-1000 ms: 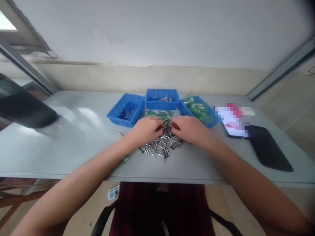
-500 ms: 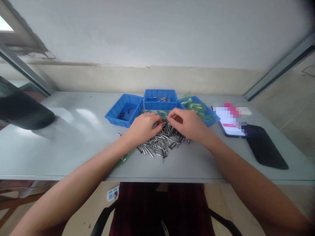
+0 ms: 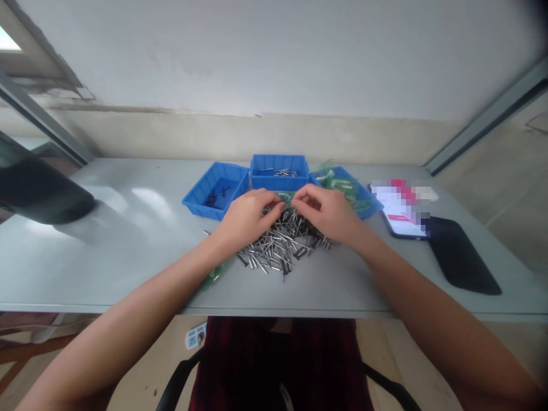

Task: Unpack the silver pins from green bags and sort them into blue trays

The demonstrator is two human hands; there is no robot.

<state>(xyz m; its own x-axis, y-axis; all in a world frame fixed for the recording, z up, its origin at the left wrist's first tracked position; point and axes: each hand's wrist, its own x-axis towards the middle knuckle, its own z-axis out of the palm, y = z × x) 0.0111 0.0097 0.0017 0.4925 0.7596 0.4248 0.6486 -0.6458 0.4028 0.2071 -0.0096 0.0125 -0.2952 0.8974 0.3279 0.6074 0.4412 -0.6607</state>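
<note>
Above a loose pile of thin silver metal pins and darker screw-like pieces, my two hands face each other with fingertips close together. My left hand is closed in a pinch at the near edge of a green plastic bag. Pinching the same bag from the other side is my right hand, its fingers curled. The bag lies just behind the pile, partly hidden by the fingers. Any small piece between the fingertips is too small to make out.
Behind the hands stand a left blue bin with a few dark screws, a middle blue bin with silver pins, and a right blue bin with green bags. A phone, a black flat object and a dark cylinder flank them.
My left hand has shifted slightly up, its thumb and fingertips now nearer the bag. My right hand has barely moved. The pile and bins look the same.
</note>
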